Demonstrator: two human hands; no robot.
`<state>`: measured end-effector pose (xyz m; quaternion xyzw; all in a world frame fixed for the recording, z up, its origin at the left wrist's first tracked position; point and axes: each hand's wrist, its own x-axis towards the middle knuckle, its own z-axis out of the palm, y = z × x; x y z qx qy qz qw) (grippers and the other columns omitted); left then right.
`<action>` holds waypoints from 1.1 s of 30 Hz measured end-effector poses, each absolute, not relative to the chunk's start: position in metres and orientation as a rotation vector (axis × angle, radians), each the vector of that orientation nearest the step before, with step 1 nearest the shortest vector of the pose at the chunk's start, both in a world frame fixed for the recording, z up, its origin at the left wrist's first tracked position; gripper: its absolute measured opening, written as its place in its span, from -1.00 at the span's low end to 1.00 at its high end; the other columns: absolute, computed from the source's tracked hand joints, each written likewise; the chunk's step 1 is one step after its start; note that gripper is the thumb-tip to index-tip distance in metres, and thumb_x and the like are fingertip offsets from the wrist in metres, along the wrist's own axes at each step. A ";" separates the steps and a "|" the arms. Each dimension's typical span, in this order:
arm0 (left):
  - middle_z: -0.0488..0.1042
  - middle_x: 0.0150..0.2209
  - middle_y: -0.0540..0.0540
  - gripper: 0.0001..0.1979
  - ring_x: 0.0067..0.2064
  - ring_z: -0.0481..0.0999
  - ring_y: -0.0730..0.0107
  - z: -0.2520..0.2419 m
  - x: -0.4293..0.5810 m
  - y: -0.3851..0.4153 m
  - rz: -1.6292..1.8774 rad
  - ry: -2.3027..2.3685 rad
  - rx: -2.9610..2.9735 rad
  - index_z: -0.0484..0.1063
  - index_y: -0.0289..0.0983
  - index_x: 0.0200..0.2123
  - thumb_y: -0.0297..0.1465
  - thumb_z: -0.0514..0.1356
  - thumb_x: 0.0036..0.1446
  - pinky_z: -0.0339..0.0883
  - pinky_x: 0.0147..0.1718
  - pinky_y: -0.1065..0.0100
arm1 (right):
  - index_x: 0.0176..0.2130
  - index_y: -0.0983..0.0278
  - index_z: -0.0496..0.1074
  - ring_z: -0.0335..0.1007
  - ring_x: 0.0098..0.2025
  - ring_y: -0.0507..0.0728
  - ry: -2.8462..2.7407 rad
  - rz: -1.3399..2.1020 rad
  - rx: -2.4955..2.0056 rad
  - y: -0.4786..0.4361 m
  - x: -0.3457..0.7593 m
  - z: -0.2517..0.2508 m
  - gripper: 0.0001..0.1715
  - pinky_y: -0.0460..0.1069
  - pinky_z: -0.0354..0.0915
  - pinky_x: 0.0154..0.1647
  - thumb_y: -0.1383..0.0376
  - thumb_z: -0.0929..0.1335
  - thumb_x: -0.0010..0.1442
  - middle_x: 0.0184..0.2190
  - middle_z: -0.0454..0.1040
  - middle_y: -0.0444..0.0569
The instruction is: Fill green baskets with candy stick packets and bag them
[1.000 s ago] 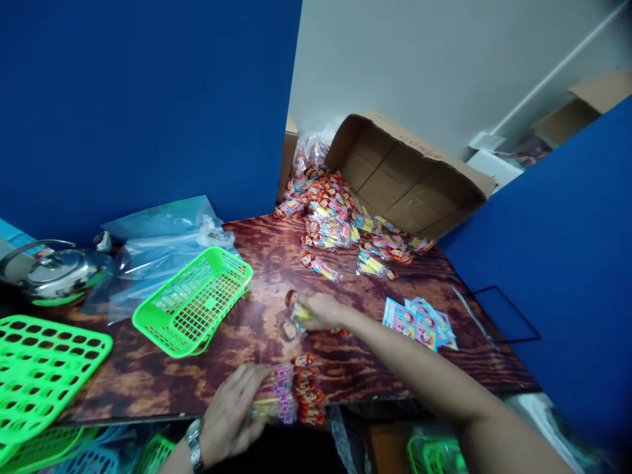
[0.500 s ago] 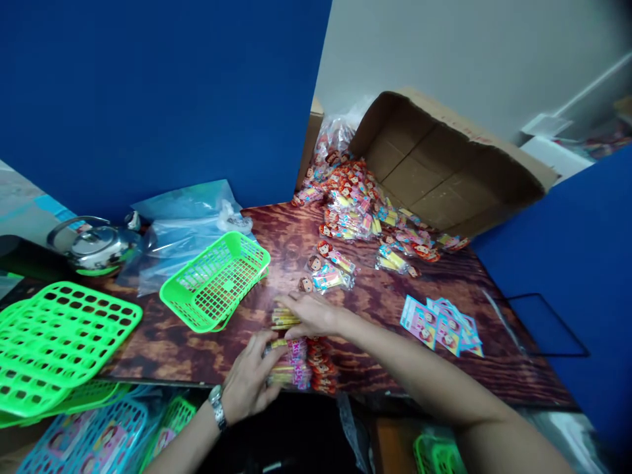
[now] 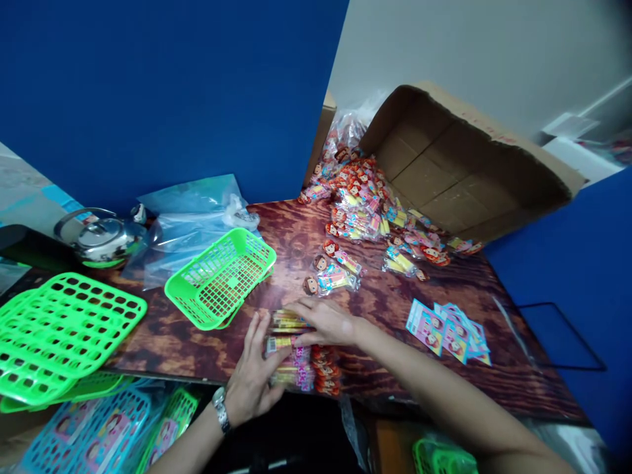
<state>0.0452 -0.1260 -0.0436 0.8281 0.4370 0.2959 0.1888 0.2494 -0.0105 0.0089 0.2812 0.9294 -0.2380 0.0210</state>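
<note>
Packet row (image 3: pixel 299 370): doll-shaped packets lie side by side near the front edge of the table (image 3: pixel 385 299), just right of the fingers of the left hand (image 3: pixel 253 376), the red-haired heads pointing away from them.
Left hand: its fingers are stretched and its thumb rests at the row; whether it grips, one cannot tell.
Right hand (image 3: pixel 328 321): its fingers bend over yellow packets (image 3: pixel 286 321) at the row's far side; a firm hold cannot be confirmed.
Arranged part: one row seems mostly aligned, the yellow packets perhaps not yet.
Loose part: three loose packets (image 3: pixel 338 280) lie just beyond the right fingers; the heap (image 3: pixel 360 187) lies farther, before the carton (image 3: pixel 444 158). The larger share appears not arranged.
Surroundings: a green basket (image 3: pixel 190 289) stands beyond the left fingers; picture cards (image 3: pixel 427 328) lie well right of the right fingers.
Hard to see: blur and the hands prevent counting the row; the heap hides its lower packets; the frame cuts both forearms.
</note>
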 end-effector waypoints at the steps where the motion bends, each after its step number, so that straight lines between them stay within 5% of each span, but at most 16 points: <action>1: -0.57 0.34 -0.16 -0.40 0.30 -0.37 -0.37 -0.044 0.045 -0.126 0.822 1.223 2.310 0.29 -0.19 0.08 -0.52 0.23 -0.10 -0.05 0.10 -0.30 | 0.18 0.24 0.15 0.35 -0.03 0.19 2.896 -0.749 0.871 -0.011 0.253 0.009 -0.27 0.02 0.28 -0.07 -0.06 0.30 0.15 -0.03 0.37 0.12; 9: -0.60 0.33 -0.19 -0.42 0.30 -0.21 -0.31 -0.049 0.044 -0.127 0.800 1.196 2.274 0.28 -0.22 0.09 -0.51 0.24 -0.08 0.12 0.09 -0.16 | 0.12 0.24 0.26 0.37 -0.12 0.15 2.897 -0.604 1.028 -0.024 0.270 -0.002 -0.46 0.00 0.29 -0.15 0.01 0.12 0.30 -0.13 0.44 0.08; 15: -0.57 0.34 -0.16 -0.45 0.31 -0.28 -0.31 -0.045 0.048 -0.121 0.811 1.262 2.306 0.31 -0.20 0.07 -0.48 0.23 -0.07 0.03 0.12 -0.20 | 0.04 0.24 0.34 0.38 -0.21 0.14 3.007 -0.487 1.047 -0.029 0.263 -0.018 -0.48 -0.01 0.27 -0.19 0.03 0.09 0.32 -0.25 0.47 0.05; 20: -0.49 0.35 -0.21 -0.25 0.30 -0.32 -0.35 -0.040 0.052 -0.115 0.762 1.485 2.509 0.05 -0.10 0.24 -0.34 0.24 -0.02 -0.13 0.12 -0.29 | -0.11 0.20 0.41 0.37 -0.26 0.07 3.067 -0.533 0.988 -0.020 0.252 -0.014 -0.56 -0.06 0.24 -0.19 0.12 0.07 0.35 -0.32 0.47 -0.03; 24: -0.18 0.32 -0.37 -0.16 0.29 -0.24 -0.40 -0.032 0.054 -0.103 0.625 1.415 2.754 -0.02 -0.25 0.27 -0.33 0.23 -0.08 -0.27 0.12 -0.33 | -0.11 0.24 0.38 0.39 -0.23 0.05 3.069 -0.697 1.032 -0.019 0.251 -0.007 -0.57 -0.09 0.24 -0.18 0.16 0.06 0.35 -0.28 0.50 -0.04; 28: 0.29 0.09 -0.35 -0.12 0.15 0.14 -0.24 -0.035 0.053 -0.092 0.564 1.311 2.846 -0.01 -0.37 0.25 -0.29 0.21 -0.16 -0.19 0.14 -0.22 | -0.04 0.25 0.35 0.42 -0.22 0.04 3.013 -0.823 1.119 -0.021 0.253 -0.007 -0.60 -0.12 0.25 -0.23 0.12 0.12 0.32 -0.24 0.52 -0.07; 31: 0.41 -0.07 -0.26 -0.16 -0.03 0.31 -0.07 -0.046 0.049 -0.087 0.602 1.282 2.890 0.10 -0.35 0.20 -0.27 0.21 -0.21 -0.06 0.11 -0.09 | -0.05 0.15 0.38 0.42 -0.18 -0.02 2.888 -0.916 1.222 -0.004 0.270 -0.007 -0.66 -0.18 0.24 -0.18 0.12 0.17 0.30 -0.19 0.51 -0.18; 33: 0.42 -0.09 -0.25 -0.24 -0.06 0.32 -0.04 -0.052 0.046 -0.085 0.624 1.233 2.944 0.19 -0.34 0.13 -0.24 0.21 -0.20 0.02 0.06 -0.04 | -0.02 0.09 0.38 0.39 -0.11 -0.03 2.648 -0.756 1.687 0.019 0.300 -0.003 -0.67 -0.18 0.22 -0.10 0.12 0.19 0.29 -0.12 0.49 -0.20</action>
